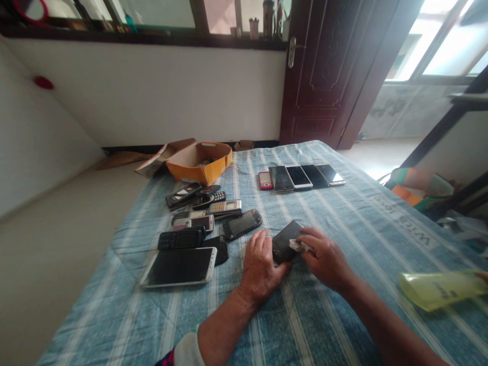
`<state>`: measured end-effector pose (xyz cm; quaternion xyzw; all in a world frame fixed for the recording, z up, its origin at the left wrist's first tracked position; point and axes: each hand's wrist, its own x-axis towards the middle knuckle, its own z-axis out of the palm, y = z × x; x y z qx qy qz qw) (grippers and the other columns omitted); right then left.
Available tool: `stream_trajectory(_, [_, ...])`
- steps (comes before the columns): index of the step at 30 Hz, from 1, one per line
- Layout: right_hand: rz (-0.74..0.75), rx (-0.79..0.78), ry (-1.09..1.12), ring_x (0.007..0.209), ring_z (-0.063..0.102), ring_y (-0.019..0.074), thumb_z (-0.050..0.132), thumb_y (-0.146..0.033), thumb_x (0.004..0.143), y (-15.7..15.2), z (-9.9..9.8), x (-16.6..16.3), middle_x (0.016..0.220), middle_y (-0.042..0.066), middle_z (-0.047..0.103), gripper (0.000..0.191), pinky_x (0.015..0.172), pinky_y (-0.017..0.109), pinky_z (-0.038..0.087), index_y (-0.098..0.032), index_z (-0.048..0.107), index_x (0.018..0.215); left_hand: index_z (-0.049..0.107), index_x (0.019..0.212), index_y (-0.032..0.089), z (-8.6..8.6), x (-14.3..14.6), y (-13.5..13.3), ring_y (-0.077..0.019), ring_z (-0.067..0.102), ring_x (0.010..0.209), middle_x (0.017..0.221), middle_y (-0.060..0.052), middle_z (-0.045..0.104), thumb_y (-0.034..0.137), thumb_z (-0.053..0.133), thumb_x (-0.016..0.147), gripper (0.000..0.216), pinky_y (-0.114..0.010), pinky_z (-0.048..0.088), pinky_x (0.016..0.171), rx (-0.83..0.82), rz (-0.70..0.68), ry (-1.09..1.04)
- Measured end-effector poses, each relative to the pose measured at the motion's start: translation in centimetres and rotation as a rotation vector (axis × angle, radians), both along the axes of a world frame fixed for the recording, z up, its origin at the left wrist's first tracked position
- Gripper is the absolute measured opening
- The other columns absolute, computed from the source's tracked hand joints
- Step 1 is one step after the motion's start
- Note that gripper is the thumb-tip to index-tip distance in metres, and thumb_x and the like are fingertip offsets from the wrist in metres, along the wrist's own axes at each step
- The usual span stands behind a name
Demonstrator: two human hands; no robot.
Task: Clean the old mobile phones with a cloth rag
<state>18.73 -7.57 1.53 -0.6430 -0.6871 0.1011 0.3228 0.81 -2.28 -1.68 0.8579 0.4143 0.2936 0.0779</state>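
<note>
A dark smartphone [284, 240] lies tilted on the striped blue cloth in front of me. My left hand [260, 264] grips its left and near edges, fingers along the side and thumb at the bottom. Between the fingertips of my right hand [326, 258] is a crumpled white tissue [295, 245], pressed against the phone's right part. Just left of my hands rests another black smartphone [243, 224]. Beyond it are several older keypad phones, among them a black one [180, 239], and a large white-framed phone [179, 268] lies nearest me.
An open orange cardboard box [200, 170] stands at the table's far left. Toward the back, several smartphones lie in a row beside a small pink phone [266, 180]. A yellow translucent bottle [442, 288] lies on its side at right. Past the table is a dark red door [316, 76].
</note>
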Motion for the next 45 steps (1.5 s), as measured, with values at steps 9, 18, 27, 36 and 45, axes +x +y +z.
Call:
stream_trajectory(9, [0.143, -0.005, -0.11, 0.1, 0.059, 0.0197, 0.046, 0.0, 0.073, -0.5, -0.4, -1.2, 0.11, 0.009, 0.063, 0.055, 0.085, 0.031, 0.048, -0.018, 0.059, 0.123, 0.054, 0.111, 0.012, -0.8, -0.2, 0.1, -0.0412, 0.049, 0.122, 0.122, -0.021, 0.057, 0.035, 0.076, 0.067, 0.055, -0.059, 0.044, 0.101, 0.026, -0.003, 0.006])
stream_trajectory(18, [0.18, -0.006, -0.216, 0.078, 0.053, 0.0157, 0.047, -0.001, 0.08, -0.8, -0.2, -2.2, 0.084, 0.004, 0.059, 0.025, 0.068, 0.025, 0.039, -0.018, 0.065, 0.081, 0.054, 0.113, 0.014, -0.9, 0.0, 0.0, -0.0399, 0.05, 0.122, 0.124, -0.019, 0.057, 0.031, 0.073, 0.068, 0.052, -0.058, 0.044, 0.101, 0.037, 0.016, -0.026])
stream_trajectory(27, [-0.034, 0.137, -0.357, 0.087, 0.049, 0.0196, 0.041, -0.005, 0.088, 0.7, -1.0, -0.1, 0.097, 0.008, 0.059, 0.028, 0.077, 0.029, 0.04, -0.018, 0.065, 0.085, 0.055, 0.109, 0.011, -0.5, 0.0, 0.0, -0.0404, 0.051, 0.121, 0.122, -0.022, 0.058, 0.031, 0.077, 0.064, 0.053, -0.059, 0.045, 0.101, 0.023, 0.001, -0.014])
stream_trajectory(36, [0.152, 0.173, -0.347, 0.084, 0.046, 0.0206, 0.046, -0.007, 0.089, -0.1, -2.0, -3.2, 0.087, 0.008, 0.058, 0.024, 0.076, 0.031, 0.041, -0.017, 0.061, 0.074, 0.055, 0.112, 0.009, -1.2, -0.2, 0.2, -0.0411, 0.051, 0.122, 0.122, -0.025, 0.058, 0.037, 0.071, 0.071, 0.053, -0.057, 0.045, 0.101, 0.042, -0.006, -0.025])
stream_trajectory(45, [0.267, 0.28, -0.025, 0.087, 0.054, 0.0186, 0.04, -0.01, 0.094, -0.4, -1.4, -3.4, 0.095, 0.007, 0.064, 0.027, 0.077, 0.031, 0.048, -0.017, 0.066, 0.09, 0.056, 0.11, 0.007, -1.2, -0.4, 0.3, -0.0404, 0.051, 0.121, 0.122, -0.025, 0.059, 0.033, 0.064, 0.075, 0.045, -0.057, 0.045, 0.101, 0.064, -0.015, -0.007])
